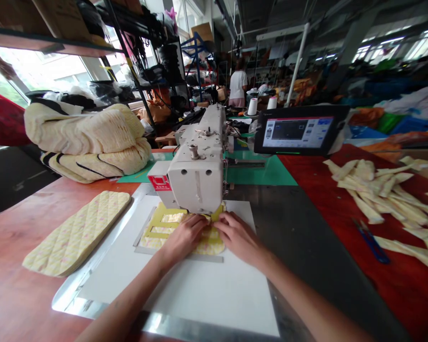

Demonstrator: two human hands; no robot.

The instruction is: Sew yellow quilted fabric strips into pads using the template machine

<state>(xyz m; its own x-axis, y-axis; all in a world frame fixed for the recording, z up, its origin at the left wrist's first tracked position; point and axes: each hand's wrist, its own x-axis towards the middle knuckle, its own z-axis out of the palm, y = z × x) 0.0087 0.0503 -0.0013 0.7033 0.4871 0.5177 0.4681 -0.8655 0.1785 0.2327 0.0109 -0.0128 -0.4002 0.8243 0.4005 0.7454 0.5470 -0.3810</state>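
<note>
A quilted yellow fabric piece (209,248) lies under a yellow slotted template (157,229) on a white board (214,289), below the head of a white sewing machine (196,180). My left hand (187,232) rests over the template and fabric, its fingers bent and held together towards the right. Just across from it, my right hand (237,232) is at the right side of the fabric, with fingers curled and thumb drawn in. The fingertips of both hands come close together in front of the machine head. Whatever they pinch there is hidden.
A stack of quilted pieces (76,232) lies at the left, with bigger fabric bundles (85,137) behind. A control screen (299,130) stands to the right. Fabric strips (374,185) and blue-handled snips (373,242) lie on the red table. A person (238,85) stands far back.
</note>
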